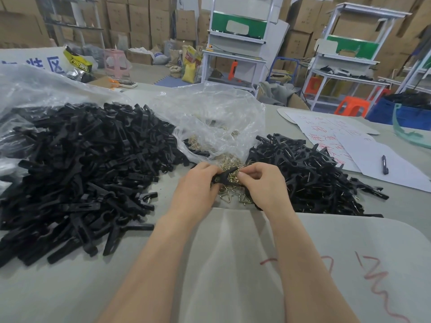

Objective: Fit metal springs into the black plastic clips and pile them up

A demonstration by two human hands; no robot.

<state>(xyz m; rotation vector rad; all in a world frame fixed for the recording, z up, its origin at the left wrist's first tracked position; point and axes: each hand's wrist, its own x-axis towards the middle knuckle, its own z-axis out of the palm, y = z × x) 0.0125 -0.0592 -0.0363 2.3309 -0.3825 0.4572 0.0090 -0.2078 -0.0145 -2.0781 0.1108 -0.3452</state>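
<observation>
Head view: left hand [198, 184] and right hand [264, 183] pinch one clip [224, 177], apparently above springs [233, 190]

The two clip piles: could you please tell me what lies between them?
Head view: a clear plastic bag spilling metal springs lies between the left pile and right pile, with the left hand and right hand holding a clip over them.

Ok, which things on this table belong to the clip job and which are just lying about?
Job: left hand, right hand, the black clip they hold, loose springs under them, bare clip pile at left, sprung clip pile at right, spring bag.
Lying about: pen, handwritten sheets, yellow packet.
</observation>
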